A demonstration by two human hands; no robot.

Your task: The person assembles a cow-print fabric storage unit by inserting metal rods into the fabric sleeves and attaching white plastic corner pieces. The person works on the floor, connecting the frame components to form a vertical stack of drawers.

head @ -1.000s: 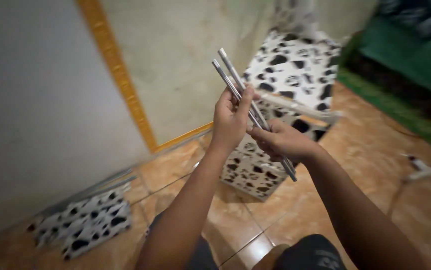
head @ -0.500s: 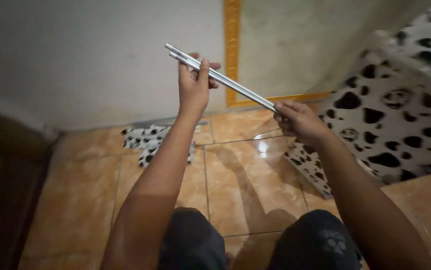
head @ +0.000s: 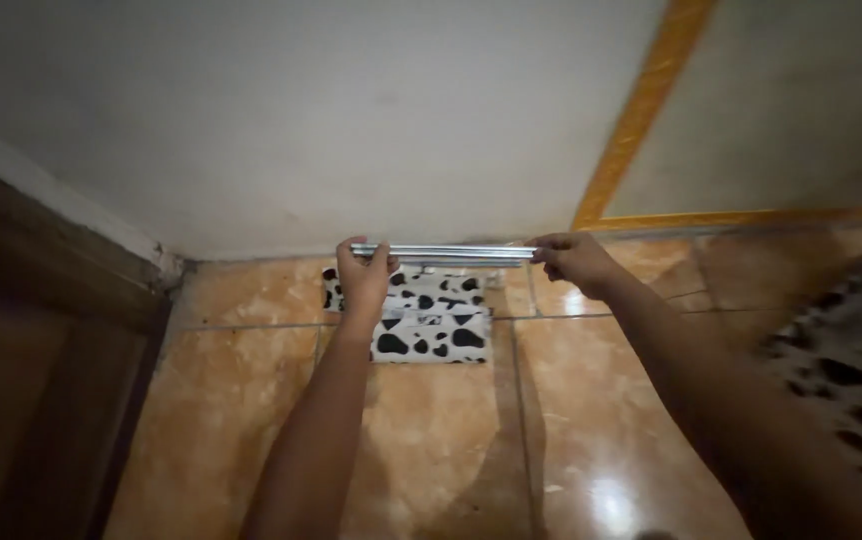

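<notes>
So here we've got both arms stretched out toward the foot of the wall (head: pixel 351 120), holding the rods (head: pixel 451 253) between the two hands. They look like two thin metal rods lying side by side, pretty much level, running left to right along the wall base. They sit just above the spotted panel (head: pixel 421 320), a black-and-white piece lying flat on the floor (head: pixel 431 450) against the wall. We can't tell whether the rods are touching the panel or just hanging over it.

Our left hand (head: pixel 364 275) is wrapped around the left end, fingers curled over the top and closed on the rods. Our right hand (head: pixel 569 258) is pinching the right end, fingertips clamped on it. Nothing else is in either hand.

Our take on doing this bit well:
- Grip at both ends like this, since it stops the pair from splaying apart or rolling over each other.
- Hold them level and parallel to the wall. If one end dips, thin rods tend to slide.
- Mind the tile. It's glossy, so anything set on it could skate off.
- It's a long reach, so move slowly and don't jerk.

Around it there's a yellow strip (head: pixel 641 110) on the wall to the right, dark wood (head: pixel 41 340) on the left, and another spotted thing (head: pixel 851 360) at the right edge, too blurred to make out.
</notes>
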